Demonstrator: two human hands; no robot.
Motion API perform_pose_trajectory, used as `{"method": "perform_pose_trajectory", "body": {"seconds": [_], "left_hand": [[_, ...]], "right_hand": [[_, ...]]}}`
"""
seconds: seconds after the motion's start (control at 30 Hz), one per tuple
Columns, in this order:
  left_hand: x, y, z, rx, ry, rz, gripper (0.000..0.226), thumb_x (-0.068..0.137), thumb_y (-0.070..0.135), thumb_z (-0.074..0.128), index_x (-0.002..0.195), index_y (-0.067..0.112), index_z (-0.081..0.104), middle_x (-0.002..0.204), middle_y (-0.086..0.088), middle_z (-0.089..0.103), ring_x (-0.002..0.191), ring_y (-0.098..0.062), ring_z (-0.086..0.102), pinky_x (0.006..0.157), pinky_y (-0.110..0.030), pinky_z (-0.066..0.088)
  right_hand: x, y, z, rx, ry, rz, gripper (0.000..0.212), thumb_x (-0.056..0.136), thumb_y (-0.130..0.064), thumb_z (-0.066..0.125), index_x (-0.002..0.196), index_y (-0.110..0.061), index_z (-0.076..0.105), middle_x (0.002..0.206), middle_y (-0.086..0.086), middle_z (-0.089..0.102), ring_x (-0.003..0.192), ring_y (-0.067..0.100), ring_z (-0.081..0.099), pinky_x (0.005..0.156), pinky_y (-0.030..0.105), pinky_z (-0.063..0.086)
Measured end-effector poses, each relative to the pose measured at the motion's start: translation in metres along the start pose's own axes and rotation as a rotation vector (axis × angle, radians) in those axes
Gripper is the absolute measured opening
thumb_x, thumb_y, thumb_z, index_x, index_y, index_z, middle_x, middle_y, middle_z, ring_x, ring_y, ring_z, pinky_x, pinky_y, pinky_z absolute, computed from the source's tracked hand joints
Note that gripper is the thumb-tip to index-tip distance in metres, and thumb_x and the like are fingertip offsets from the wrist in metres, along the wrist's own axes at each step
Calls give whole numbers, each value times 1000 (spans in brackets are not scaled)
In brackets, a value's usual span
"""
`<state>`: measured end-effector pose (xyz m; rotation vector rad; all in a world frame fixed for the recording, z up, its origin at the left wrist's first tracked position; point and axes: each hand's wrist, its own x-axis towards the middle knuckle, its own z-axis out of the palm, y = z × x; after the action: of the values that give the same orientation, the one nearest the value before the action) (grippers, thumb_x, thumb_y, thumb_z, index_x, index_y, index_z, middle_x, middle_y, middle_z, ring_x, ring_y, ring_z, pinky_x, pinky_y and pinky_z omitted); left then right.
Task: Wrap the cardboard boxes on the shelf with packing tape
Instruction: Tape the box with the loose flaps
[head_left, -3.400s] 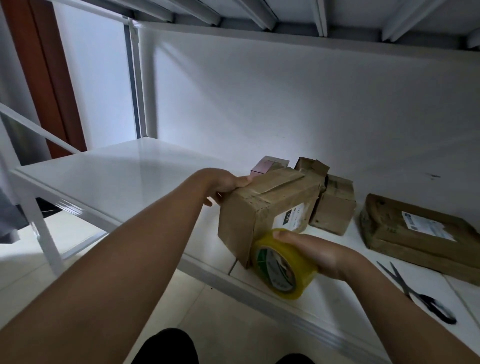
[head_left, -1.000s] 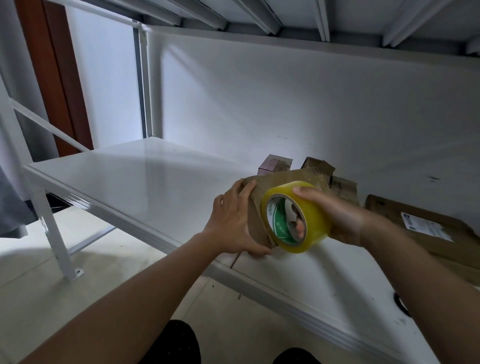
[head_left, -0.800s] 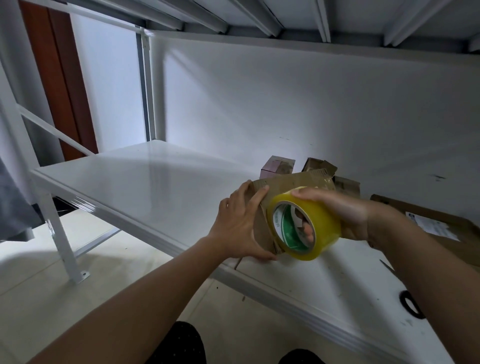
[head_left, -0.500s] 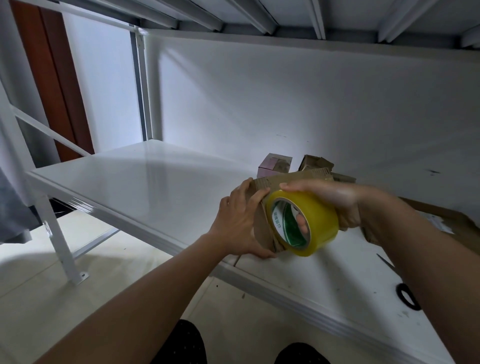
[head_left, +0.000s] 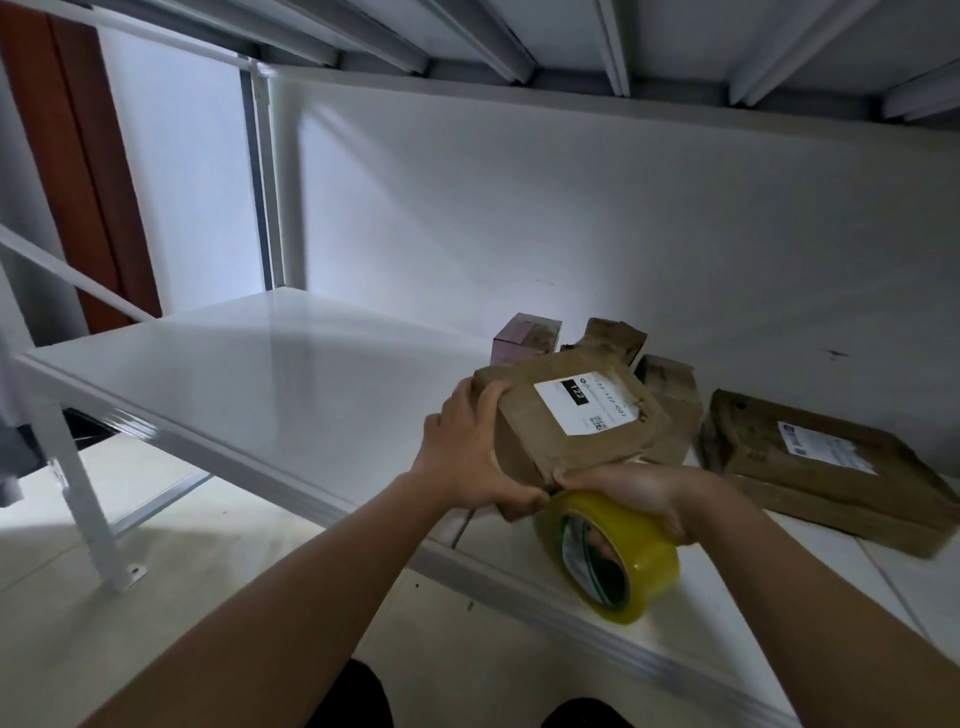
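Observation:
A brown cardboard box (head_left: 545, 431) with a white label on its upper face is tilted above the white shelf (head_left: 260, 384). My left hand (head_left: 467, 462) grips its left end, fingers over the top edge and thumb underneath. My right hand (head_left: 634, 493) holds a yellow roll of packing tape (head_left: 623, 556) against the box's lower front edge, fingers through the core.
Behind the held box stand a small pink box (head_left: 524, 338) and two small worn cardboard boxes (head_left: 670, 395). A flat brown parcel (head_left: 821, 473) with a label lies at the right. A white wall backs the shelf; steel beams run overhead. The floor lies below the front edge.
The box has been turned so its labelled face points up. My right hand has carried the tape roll from the box's front face down to its lower edge.

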<state>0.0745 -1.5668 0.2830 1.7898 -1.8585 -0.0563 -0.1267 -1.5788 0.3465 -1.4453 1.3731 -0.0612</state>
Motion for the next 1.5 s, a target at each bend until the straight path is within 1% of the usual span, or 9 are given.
{"method": "perform_pose_trajectory", "body": {"seconds": [0.3,0.43,0.6,0.7,0.97,1.1,1.17,1.3,1.5], "left_hand": [[0,-7,-4,-82,-59,-91,131,41,80,72,143,37,0,150,-3,15,135,-26,26,111,-44,27],[14,-13,-45,-117,-297,-145,110,47,83,63,138,42,18,144,-1,33,128,-25,39,108,-45,30],[53,2,-64,-100,-1,-287,63,85,68,44,129,23,45,130,-1,55,119,-24,50,98,-40,37],[56,21,-37,60,-144,-264,57,94,56,36,137,19,38,131,-9,48,120,-30,47,91,-41,38],[69,-1,-33,-150,-290,-474,88,81,65,58,140,5,33,139,-14,40,123,-33,46,101,-47,41],[66,-14,-35,-441,-260,-571,98,69,61,74,139,5,35,136,-11,47,115,-27,51,91,-38,47],[59,-21,-34,-591,-306,-604,89,71,62,71,138,11,41,136,-8,49,102,-20,55,78,-30,47],[44,-32,-15,-786,-367,-705,87,80,76,47,145,21,32,144,-5,43,122,-22,47,104,-43,30],[44,-35,-14,-735,-359,-715,79,83,77,35,144,27,33,141,-4,47,122,-21,47,95,-43,31]], "right_hand": [[12,-7,-6,-61,-42,-46,33,81,-51,65,95,-23,56,71,2,71,61,12,70,48,23,54],[16,-4,-8,-16,-26,-62,39,72,-50,70,96,-25,53,87,6,66,57,15,70,46,23,53],[16,-4,-8,3,-40,-39,55,65,-49,73,106,-18,54,93,13,66,59,19,71,53,27,55],[18,-4,-7,9,-29,-29,56,70,-50,73,110,-15,55,93,13,66,62,20,70,56,29,55],[32,-7,-6,2,-47,-32,74,61,-61,71,114,-10,60,79,10,69,64,20,68,60,30,54],[38,-11,-3,-27,-53,-28,88,50,-65,70,118,-11,58,94,12,67,79,23,67,76,35,55],[40,-11,-4,-29,-63,-30,85,53,-66,70,116,-10,59,93,12,69,79,23,68,76,35,56],[42,-10,-6,-40,-110,-39,77,54,-66,66,106,-9,63,68,5,72,62,17,69,63,30,55],[42,-10,-6,-28,-136,-52,77,56,-64,64,110,-9,61,67,5,71,62,17,67,62,30,54]]}}
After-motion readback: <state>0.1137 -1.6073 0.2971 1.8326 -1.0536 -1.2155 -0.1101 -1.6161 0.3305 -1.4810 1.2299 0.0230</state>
